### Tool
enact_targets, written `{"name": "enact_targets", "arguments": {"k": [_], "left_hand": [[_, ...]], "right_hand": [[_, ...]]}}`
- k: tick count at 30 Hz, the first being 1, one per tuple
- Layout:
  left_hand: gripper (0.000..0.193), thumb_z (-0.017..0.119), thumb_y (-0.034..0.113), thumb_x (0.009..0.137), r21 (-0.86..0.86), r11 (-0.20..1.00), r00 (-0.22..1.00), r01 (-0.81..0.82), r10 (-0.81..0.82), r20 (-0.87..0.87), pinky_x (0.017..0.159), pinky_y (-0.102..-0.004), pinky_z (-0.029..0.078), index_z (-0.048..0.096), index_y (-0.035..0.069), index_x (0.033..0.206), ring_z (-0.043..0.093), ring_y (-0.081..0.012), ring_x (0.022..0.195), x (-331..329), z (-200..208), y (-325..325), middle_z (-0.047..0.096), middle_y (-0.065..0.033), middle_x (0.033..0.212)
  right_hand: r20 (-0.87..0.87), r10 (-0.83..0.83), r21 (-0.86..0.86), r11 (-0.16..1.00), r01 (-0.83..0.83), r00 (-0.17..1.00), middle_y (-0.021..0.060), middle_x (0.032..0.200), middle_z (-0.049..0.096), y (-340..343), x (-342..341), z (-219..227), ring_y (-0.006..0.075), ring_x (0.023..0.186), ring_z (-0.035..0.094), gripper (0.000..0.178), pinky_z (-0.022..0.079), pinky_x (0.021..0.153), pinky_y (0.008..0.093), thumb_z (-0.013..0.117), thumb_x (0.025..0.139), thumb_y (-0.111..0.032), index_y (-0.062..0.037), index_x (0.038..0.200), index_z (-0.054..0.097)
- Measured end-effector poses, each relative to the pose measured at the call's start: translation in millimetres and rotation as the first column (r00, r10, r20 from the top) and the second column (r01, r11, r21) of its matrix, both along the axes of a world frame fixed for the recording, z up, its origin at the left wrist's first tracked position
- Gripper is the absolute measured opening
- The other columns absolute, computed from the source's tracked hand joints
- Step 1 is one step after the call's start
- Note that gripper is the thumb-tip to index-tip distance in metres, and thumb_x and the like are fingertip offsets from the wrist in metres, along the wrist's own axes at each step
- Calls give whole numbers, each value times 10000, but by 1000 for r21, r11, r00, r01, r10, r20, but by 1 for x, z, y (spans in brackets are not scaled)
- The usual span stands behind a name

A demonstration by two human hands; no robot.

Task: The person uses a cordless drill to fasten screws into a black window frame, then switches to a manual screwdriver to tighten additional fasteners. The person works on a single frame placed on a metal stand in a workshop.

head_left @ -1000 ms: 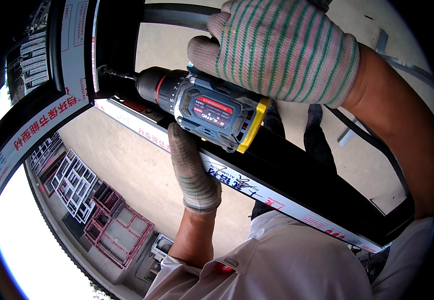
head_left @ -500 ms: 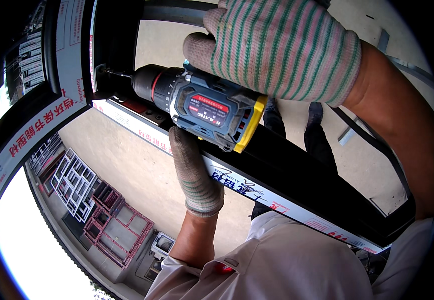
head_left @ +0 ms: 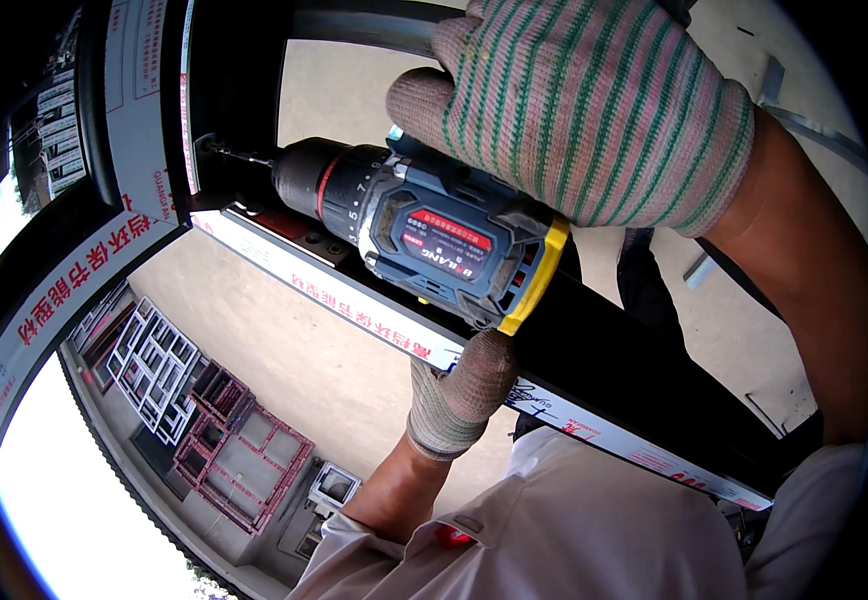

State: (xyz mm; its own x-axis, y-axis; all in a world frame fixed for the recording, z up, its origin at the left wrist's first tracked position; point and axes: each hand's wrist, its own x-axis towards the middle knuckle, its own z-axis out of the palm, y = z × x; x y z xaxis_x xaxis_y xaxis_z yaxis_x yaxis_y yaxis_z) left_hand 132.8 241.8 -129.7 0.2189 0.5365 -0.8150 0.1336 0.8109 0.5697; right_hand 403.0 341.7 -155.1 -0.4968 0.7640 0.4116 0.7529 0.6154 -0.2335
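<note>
A blue-grey cordless drill (head_left: 444, 235) with a yellow rear edge and black chuck lies sideways in my gloved right hand (head_left: 594, 115), whose fingers are closed around its hidden grip. From the chuck a thin bit (head_left: 244, 156) reaches the dark inner face of a black frame post (head_left: 134, 90) near the corner. Below the drill runs a black frame bar (head_left: 354, 308) with printed white film along its side. My gloved left hand (head_left: 459, 400) grips that bar just behind the drill, its fingers over the edge and partly out of sight.
Against a wall at lower left lean a white lattice frame (head_left: 154, 355) and dark red frames (head_left: 244, 450). A small white-framed unit (head_left: 334, 485) is beside them. Beyond the bar, a person's dark-trousered leg (head_left: 649, 290) shows. Grey metal strips (head_left: 774, 80) lie on the pale floor.
My left hand has moved right along the bar, from under the drill body to behind it, and now wraps the bar. The drill and my right hand have shifted slightly right and down in view.
</note>
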Motion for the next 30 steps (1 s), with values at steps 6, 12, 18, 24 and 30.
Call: {"name": "enact_targets", "arguments": {"k": [6, 12, 18, 24, 30], "left_hand": [[511, 388, 415, 1071, -158, 987, 994, -33, 15, -109, 1082, -307, 447, 452, 64, 1437, 571, -187, 1237, -4, 0, 3, 573, -99, 1367], [549, 352, 414, 1065, -8, 862, 836, 508, -495, -235, 1117, -288, 393, 369, 72, 1493, 483, -185, 1324, -14, 2, 0, 473, -91, 1482], [531, 333, 322, 1081, -284, 943, 974, 174, -208, -94, 1126, -258, 368, 290, 62, 1542, 416, -145, 1395, -27, -7, -4, 395, -70, 1554], [494, 365, 303, 1074, -86, 891, 886, 445, -452, -105, 1103, -275, 382, 331, 62, 1505, 444, -152, 1355, -26, -5, 0, 432, -65, 1500], [456, 418, 294, 1056, -22, 902, 899, 432, -433, -68, 1061, -300, 410, 390, 65, 1449, 490, -171, 1287, -22, -7, 0, 486, -64, 1419]], "right_hand": [[206, 20, -44, 999, -11, 978, 111, 627, 628, 2, 2, 21, 213, 575, 667, 241, 510, 510, 318, 601, 932, -244, -15, 856, 610], [366, -28, 97, 995, -8, 930, 96, 583, 590, 2, 1, 22, 192, 538, 639, 264, 509, 492, 289, 579, 944, -261, -18, 841, 595], [284, -17, 118, 993, -17, 959, 94, 586, 589, 7, 5, 13, 187, 535, 633, 263, 500, 485, 289, 571, 948, -265, -16, 866, 598], [286, -38, 117, 993, 4, 958, 98, 596, 597, 11, 3, 14, 189, 541, 636, 265, 498, 488, 291, 574, 948, -267, -11, 881, 602], [312, -48, 120, 993, 11, 949, 102, 607, 604, 12, 1, 18, 190, 548, 638, 268, 495, 491, 294, 577, 948, -268, -7, 897, 606]]}}
